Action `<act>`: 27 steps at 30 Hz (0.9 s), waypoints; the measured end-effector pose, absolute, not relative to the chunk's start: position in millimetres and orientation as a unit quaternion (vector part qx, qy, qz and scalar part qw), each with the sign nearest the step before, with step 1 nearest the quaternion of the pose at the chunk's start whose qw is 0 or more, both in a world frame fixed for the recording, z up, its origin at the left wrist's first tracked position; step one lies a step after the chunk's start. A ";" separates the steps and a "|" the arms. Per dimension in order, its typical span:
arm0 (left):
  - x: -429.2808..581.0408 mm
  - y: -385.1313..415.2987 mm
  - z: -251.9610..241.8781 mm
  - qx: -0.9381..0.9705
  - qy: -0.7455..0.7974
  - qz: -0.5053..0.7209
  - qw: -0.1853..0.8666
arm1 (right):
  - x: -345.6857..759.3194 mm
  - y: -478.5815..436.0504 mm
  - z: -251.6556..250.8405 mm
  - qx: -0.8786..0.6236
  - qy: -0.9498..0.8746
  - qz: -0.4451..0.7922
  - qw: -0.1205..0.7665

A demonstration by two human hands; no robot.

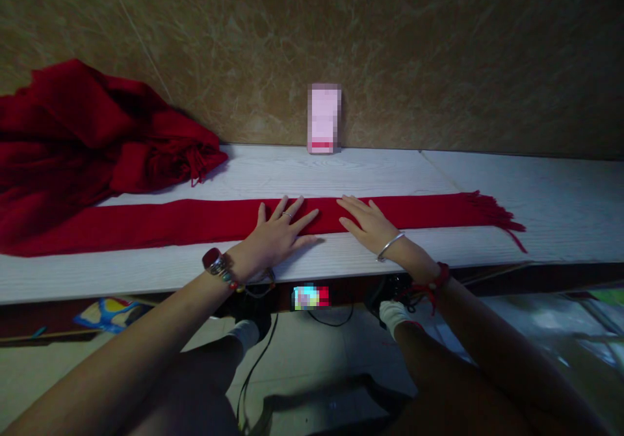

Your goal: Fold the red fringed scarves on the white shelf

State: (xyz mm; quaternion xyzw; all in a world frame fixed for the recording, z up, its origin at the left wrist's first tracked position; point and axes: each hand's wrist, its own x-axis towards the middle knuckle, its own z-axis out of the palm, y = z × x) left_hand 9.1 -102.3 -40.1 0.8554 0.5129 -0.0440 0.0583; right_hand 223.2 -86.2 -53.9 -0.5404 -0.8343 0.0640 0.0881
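A red scarf [214, 220] lies in a long, narrow strip across the white wood-grain tabletop [370, 169], its fringe spread out at the right end. My left hand [279, 233] rests on the strip near its middle, fingers spread and palm down. To the right, my right hand [371, 225] lies flat on the same strip, its fingers stretched toward the upper left. Neither hand grips the cloth. At the left, a heap of red fringed cloth [92, 137] is bunched up; whether it joins the strip cannot be made out.
A pink, blurred-out phone-like object [324, 117] leans upright against the brown marbled wall [439, 59]. Below the table edge are a small lit screen [311, 297], a blue patterned packet [110, 314], and a black cable [258, 364] on the tiled floor.
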 end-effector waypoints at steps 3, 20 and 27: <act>6.3 -102.8 -39.9 0.826 0.561 -0.045 0.045 | 210.9 -85.1 -60.4 -0.543 -0.834 0.030 0.091; 0.4 -103.7 -44.5 0.833 0.549 -0.044 0.058 | 236.7 -81.8 -71.4 -0.546 -0.838 0.005 0.016; 8.5 -105.9 -44.1 0.848 0.525 -0.041 0.058 | 303.8 -77.2 -72.7 -0.555 -0.832 0.003 0.013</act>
